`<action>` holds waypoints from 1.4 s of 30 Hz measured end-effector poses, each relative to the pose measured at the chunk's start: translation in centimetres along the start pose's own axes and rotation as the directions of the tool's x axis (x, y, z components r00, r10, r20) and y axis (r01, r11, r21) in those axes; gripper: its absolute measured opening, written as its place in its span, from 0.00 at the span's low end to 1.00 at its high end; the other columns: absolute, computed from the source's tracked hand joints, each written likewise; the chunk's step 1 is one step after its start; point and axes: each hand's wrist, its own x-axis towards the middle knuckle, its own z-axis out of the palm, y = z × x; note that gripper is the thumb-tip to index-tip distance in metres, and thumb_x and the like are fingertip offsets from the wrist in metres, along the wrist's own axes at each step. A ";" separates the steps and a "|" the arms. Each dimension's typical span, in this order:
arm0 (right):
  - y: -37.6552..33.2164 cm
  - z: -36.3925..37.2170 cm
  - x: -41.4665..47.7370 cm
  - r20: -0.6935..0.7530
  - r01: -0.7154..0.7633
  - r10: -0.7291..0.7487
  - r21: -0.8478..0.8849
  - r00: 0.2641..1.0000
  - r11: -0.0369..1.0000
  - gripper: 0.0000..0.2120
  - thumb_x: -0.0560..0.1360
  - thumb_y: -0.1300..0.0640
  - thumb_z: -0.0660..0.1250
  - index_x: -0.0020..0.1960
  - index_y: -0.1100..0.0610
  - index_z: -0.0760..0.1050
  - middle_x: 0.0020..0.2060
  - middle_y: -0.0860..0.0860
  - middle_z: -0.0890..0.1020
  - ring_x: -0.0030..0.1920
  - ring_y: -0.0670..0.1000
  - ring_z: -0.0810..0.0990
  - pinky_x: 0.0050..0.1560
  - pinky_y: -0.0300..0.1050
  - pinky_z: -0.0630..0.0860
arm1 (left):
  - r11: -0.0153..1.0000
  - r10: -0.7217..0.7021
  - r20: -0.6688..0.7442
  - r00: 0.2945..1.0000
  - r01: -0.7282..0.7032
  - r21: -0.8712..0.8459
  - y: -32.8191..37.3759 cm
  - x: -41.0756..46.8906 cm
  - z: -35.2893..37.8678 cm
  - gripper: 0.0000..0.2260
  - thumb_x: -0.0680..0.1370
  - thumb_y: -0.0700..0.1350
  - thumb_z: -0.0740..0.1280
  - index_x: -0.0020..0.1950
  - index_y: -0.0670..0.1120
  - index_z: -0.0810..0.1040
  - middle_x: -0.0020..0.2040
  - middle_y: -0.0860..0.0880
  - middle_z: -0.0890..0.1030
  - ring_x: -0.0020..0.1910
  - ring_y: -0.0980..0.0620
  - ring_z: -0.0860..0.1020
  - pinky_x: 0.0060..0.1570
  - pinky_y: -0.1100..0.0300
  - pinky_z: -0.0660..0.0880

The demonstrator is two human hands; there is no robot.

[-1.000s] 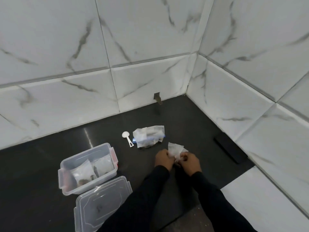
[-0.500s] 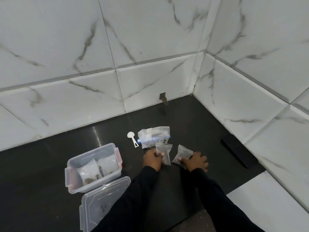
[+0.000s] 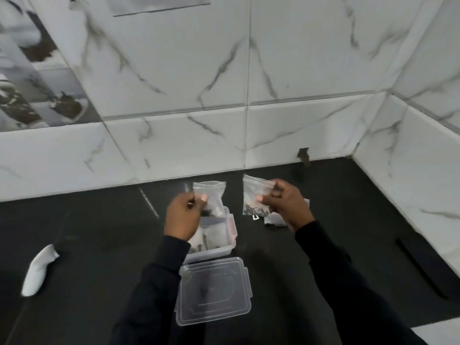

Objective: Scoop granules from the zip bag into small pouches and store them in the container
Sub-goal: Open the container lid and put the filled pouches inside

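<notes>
My left hand [image 3: 183, 217] pinches a small clear pouch [image 3: 211, 195] with dark granules, held above the open clear container [image 3: 227, 241]. That container has pink latches and holds other filled pouches. My right hand [image 3: 283, 202] pinches a second small pouch [image 3: 254, 195], dark granules gathered at its bottom, to the right of the container. The zip bag [image 3: 273, 219] lies mostly hidden behind my right hand and wrist. A bit of the white scoop [image 3: 255, 217] shows below the right pouch.
The container's clear lid [image 3: 214, 292] lies flat just in front of it on the black floor. A white crumpled object [image 3: 38, 270] lies at the left. Marble-tiled walls close the back and right. A dark slot [image 3: 420, 267] runs along the right wall's base.
Both hands lifted the two pouches off the floor. The left one now hangs over the container. The camera view swung left and closer.
</notes>
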 end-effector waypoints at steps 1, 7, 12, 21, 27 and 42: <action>-1.0 1.4 0.4 0.060 0.012 -0.011 -0.020 0.998 1.000 0.15 0.69 0.68 0.77 0.53 0.62 0.77 0.38 0.62 0.84 0.34 0.52 0.78 0.31 0.41 0.74 | 0.999 -0.007 -0.032 0.999 0.008 0.039 -0.3 0.4 -1.6 0.16 0.79 0.47 0.69 0.38 0.35 0.78 0.33 0.45 0.82 0.28 0.60 0.79 0.34 0.60 0.74; -0.3 10.4 2.2 0.238 0.070 0.063 -0.512 0.969 0.856 0.08 0.71 0.60 0.75 0.38 0.56 0.75 0.32 0.50 0.80 0.30 0.46 0.75 0.36 0.41 0.71 | 0.906 -0.274 -0.062 0.960 0.280 0.319 -5.1 1.0 -4.4 0.10 0.71 0.41 0.73 0.32 0.38 0.79 0.30 0.43 0.81 0.32 0.48 0.79 0.36 0.57 0.77; 3.0 14.9 2.7 0.170 -0.059 0.306 -0.784 0.937 0.617 0.05 0.74 0.64 0.63 0.46 0.59 0.77 0.43 0.58 0.83 0.42 0.59 0.85 0.45 0.48 0.82 | 0.817 -0.480 0.150 0.865 0.378 0.435 -7.3 1.9 -2.3 0.05 0.73 0.38 0.66 0.46 0.38 0.80 0.38 0.41 0.86 0.35 0.46 0.86 0.44 0.52 0.84; 5.9 15.9 1.1 0.268 0.271 -0.057 -0.961 0.962 0.048 0.24 0.72 0.69 0.67 0.66 0.59 0.67 0.57 0.58 0.75 0.55 0.60 0.77 0.38 0.51 0.76 | 0.629 -0.112 0.055 0.992 0.028 0.777 -7.0 0.8 -2.3 0.14 0.78 0.41 0.64 0.62 0.45 0.67 0.53 0.42 0.82 0.51 0.38 0.82 0.47 0.49 0.79; 6.0 11.1 -1.9 -0.086 -0.004 -0.139 -0.863 0.987 0.506 0.04 0.75 0.56 0.65 0.46 0.55 0.71 0.44 0.50 0.78 0.42 0.52 0.78 0.40 0.50 0.76 | 0.771 -0.253 -0.195 0.948 0.319 0.552 -8.1 -4.1 -6.2 0.16 0.77 0.58 0.61 0.43 0.45 0.72 0.41 0.43 0.82 0.41 0.39 0.81 0.40 0.52 0.77; 10.3 8.2 -10.6 -0.081 -0.601 0.623 -0.383 0.778 0.701 0.16 0.81 0.51 0.64 0.43 0.64 0.73 0.31 0.65 0.84 0.25 0.57 0.81 0.26 0.42 0.76 | 0.581 -0.770 0.287 0.570 0.812 -0.056 -13.6 -11.5 -4.7 0.29 0.82 0.61 0.57 0.59 0.33 0.72 0.36 0.32 0.84 0.29 0.41 0.84 0.21 0.62 0.76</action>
